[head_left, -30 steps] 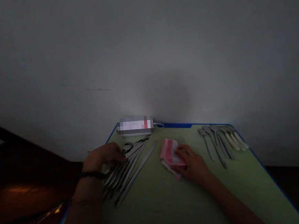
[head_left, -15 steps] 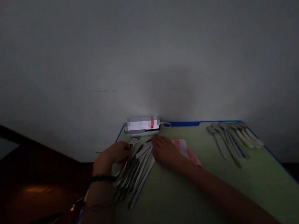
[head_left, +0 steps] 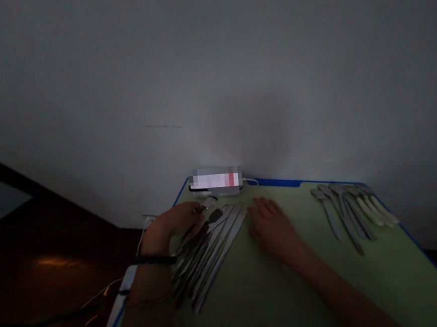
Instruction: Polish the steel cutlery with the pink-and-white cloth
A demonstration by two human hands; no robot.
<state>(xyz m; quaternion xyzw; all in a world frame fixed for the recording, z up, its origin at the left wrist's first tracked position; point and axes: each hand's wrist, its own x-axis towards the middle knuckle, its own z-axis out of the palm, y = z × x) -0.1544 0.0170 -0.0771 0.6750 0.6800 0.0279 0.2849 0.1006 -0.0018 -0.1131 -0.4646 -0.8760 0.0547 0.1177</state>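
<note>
My left hand (head_left: 179,220) is closed round a spoon (head_left: 210,202), whose metal bowl points away past my fingertips. Beside and partly beneath that hand, a fanned pile of metal cutlery, with several table knives (head_left: 220,239), lies slanted on the pale green tabletop (head_left: 259,301). My right hand (head_left: 272,226) rests palm down just right of the pile, fingers stretched out and apart from the knives. What lies under its palm is hidden.
A lit, blurred-out phone (head_left: 215,180) leans at the back edge with a white cable (head_left: 251,182). Several spoons and other cutlery (head_left: 343,209), some white-handled, lie at the back right. A wall (head_left: 211,73) rises behind the table. The room is dim.
My right hand has moved right, off the tips of the knives, and the pink-and-white striped cloth is now out of sight. My left hand still holds the spoon. The view has shifted slightly.
</note>
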